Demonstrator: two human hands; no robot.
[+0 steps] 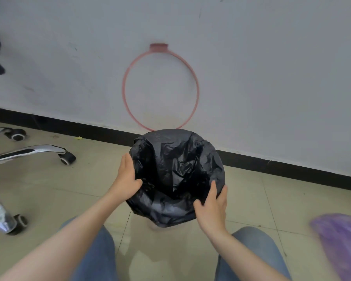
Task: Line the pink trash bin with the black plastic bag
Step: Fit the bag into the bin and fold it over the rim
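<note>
The black plastic bag (176, 171) is draped over the whole top of the bin and sags into its opening. Only a pale pink sliver of the trash bin (164, 229) shows under the bag's front edge. My left hand (128, 177) lies flat against the bag on the bin's left rim, thumb pointing inward. My right hand (213, 203) presses the bag at the front right rim, fingers spread along the plastic. A pink ring (126, 92), the bin's hoop, leans upright against the wall behind the bin.
A chrome office chair base (28, 152) with black casters stands on the tiled floor at the left. A purple plastic bag (338, 238) lies at the right edge. My knees in jeans (97, 254) frame the bin. A white wall with a black skirting board (292, 169) runs close behind.
</note>
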